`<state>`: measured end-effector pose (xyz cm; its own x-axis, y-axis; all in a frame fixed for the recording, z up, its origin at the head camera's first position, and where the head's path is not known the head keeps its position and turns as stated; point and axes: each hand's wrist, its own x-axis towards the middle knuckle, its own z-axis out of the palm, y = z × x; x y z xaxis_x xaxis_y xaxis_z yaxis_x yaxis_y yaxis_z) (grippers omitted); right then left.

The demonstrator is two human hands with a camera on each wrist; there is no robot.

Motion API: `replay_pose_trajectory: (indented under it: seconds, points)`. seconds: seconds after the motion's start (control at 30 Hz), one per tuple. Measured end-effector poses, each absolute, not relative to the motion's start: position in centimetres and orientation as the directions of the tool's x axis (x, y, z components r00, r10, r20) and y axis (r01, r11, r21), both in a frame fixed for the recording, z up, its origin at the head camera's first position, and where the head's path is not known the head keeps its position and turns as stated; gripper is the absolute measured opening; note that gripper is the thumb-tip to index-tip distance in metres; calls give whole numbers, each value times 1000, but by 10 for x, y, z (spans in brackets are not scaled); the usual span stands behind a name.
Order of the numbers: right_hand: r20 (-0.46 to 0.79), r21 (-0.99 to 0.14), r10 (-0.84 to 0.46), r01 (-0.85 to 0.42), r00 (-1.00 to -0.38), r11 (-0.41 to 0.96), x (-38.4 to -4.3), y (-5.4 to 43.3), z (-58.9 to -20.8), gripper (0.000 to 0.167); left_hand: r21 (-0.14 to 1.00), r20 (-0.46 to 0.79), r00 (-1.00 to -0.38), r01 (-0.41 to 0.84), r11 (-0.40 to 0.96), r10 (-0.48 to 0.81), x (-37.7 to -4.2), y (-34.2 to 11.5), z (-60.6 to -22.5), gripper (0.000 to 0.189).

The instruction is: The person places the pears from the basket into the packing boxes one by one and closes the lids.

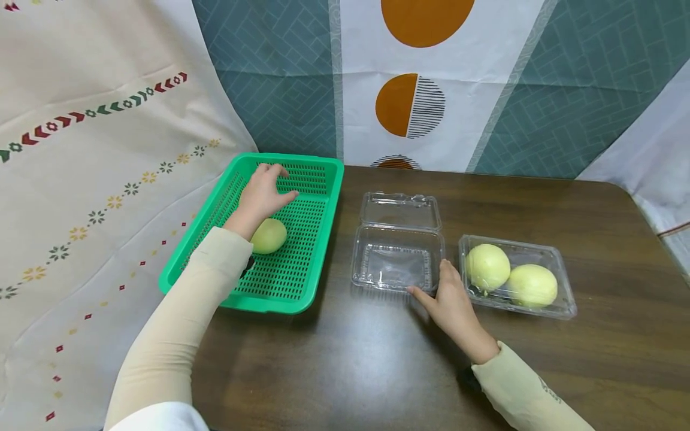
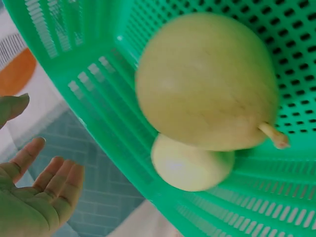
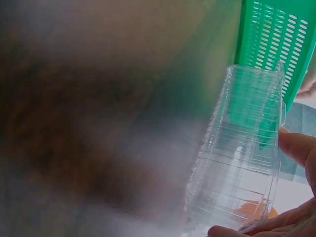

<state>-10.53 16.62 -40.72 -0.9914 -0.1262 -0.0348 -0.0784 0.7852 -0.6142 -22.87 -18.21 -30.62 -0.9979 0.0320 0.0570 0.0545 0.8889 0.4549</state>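
My left hand (image 1: 261, 194) hovers over the green plastic basket (image 1: 326, 239), thumb and fingers spread apart with nothing between them. Two pale yellow melons lie in the basket in the left wrist view: a larger-looking melon (image 2: 207, 81) with a short stem, and another melon (image 2: 190, 165) partly behind it. Only one melon (image 1: 271, 236) shows there in the head view, beside my left wrist. With my right hand (image 1: 455, 308) I grip the near right corner of a clear plastic clamshell box (image 1: 399, 263), thumb on its front edge. Its lid (image 1: 400, 211) is folded back; nothing lies inside.
To the right of my right hand stands another clear plastic box (image 1: 566, 290) holding two melons, the left melon (image 1: 487, 266) and the right melon (image 1: 532, 286). All rest on a dark wooden table (image 1: 334, 365). Patterned cloth (image 1: 269, 78) hangs behind and to the sides.
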Motion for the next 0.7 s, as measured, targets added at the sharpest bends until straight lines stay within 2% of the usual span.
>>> replay_pose_trajectory:
  seconds: [0.7]
  points:
    - [11, -611, -121, -102, -993, 785, -105, 166, -412, 89, 338, 41, -994, -82, 937, -102, -239, -237, -337, 66]
